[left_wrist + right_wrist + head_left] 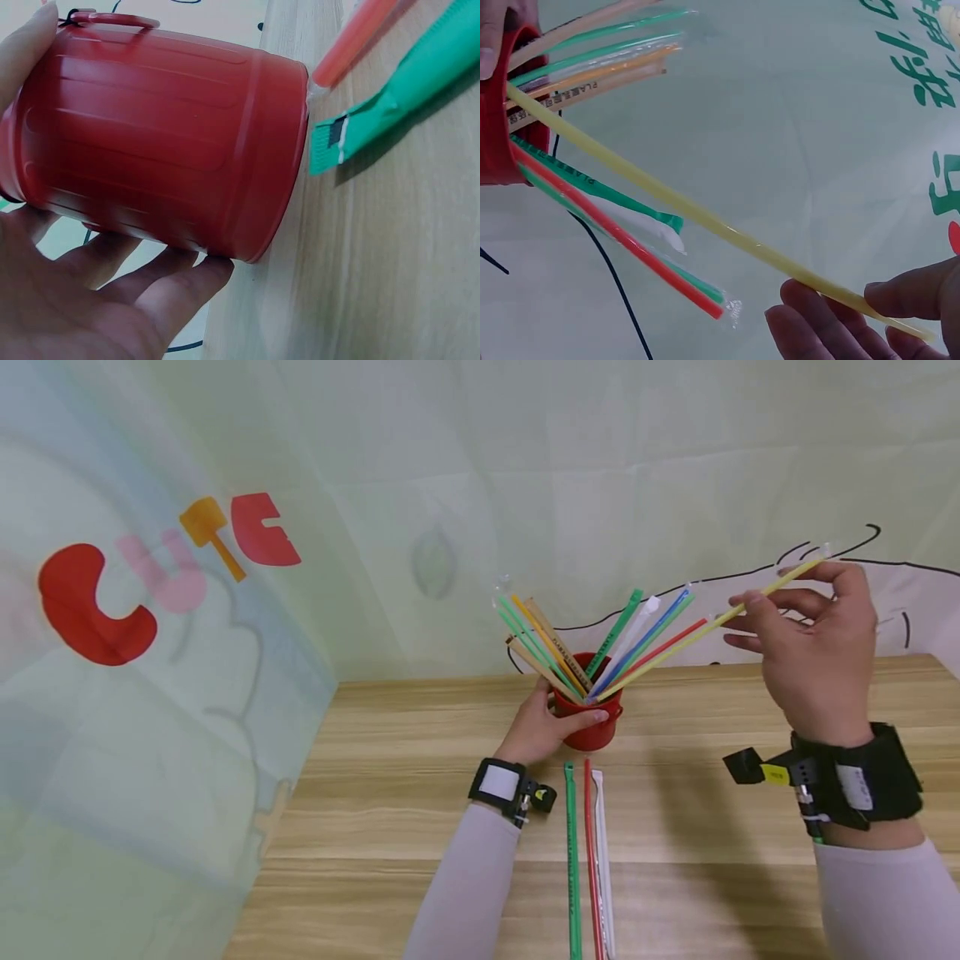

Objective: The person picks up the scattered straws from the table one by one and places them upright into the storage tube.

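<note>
Head view | red ribbed pail (pixel 589 739), far centre: clasped by curled left hand (pixel 542 724) | yellow straw (pixel 678 647), lower end inside: pinched by right hand (pixel 825 647); best slid lengthwise, red straw (pixel 645 250) undisturbed.

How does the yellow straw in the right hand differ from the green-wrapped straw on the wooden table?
The yellow straw slants up from the round red cup; the green-wrapped straw lies on the wooden table. The right hand pinches the yellow straw; no hand touches the green one. The yellow straw's body shows; an opaque sleeve hides the green one's. Both are long and thin.
</note>
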`<control>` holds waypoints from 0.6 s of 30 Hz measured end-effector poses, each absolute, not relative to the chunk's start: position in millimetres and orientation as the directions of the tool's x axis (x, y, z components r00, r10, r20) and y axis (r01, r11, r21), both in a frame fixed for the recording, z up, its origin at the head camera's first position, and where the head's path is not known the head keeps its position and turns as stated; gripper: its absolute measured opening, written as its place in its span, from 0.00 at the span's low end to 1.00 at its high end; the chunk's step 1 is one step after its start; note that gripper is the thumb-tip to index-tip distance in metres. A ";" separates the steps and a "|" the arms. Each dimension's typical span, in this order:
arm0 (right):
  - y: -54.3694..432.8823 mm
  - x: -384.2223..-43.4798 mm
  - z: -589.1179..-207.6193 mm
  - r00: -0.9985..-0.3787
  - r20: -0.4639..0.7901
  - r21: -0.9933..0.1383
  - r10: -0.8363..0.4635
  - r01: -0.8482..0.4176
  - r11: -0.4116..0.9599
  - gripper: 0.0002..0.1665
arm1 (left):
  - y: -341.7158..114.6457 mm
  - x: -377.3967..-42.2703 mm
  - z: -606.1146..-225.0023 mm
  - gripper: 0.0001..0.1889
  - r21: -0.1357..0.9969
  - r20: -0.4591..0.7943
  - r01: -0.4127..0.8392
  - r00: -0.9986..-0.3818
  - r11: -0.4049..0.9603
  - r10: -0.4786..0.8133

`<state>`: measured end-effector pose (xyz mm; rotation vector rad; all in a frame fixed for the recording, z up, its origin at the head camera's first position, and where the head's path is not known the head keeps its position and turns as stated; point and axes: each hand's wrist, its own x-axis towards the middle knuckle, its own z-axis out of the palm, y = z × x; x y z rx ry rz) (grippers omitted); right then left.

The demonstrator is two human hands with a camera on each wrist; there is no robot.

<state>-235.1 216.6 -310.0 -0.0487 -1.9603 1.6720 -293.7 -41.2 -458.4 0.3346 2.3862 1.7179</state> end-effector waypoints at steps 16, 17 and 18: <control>171.7 -244.3 -366.1 -0.883 0.422 -0.790 0.203 -0.249 0.560 0.28 | -39.2 -294.0 -459.3 0.44 0.944 -0.017 0.078 -0.958 0.320 0.285; 170.1 -244.0 -369.1 -0.883 0.422 -0.788 0.203 -0.247 0.564 0.27 | -38.9 -294.1 -459.0 0.44 0.943 -0.017 0.079 -0.959 0.324 0.284; 168.8 -243.7 -371.5 -0.884 0.421 -0.787 0.205 -0.244 0.566 0.27 | -38.7 -294.1 -458.8 0.44 0.941 -0.016 0.081 -0.959 0.327 0.282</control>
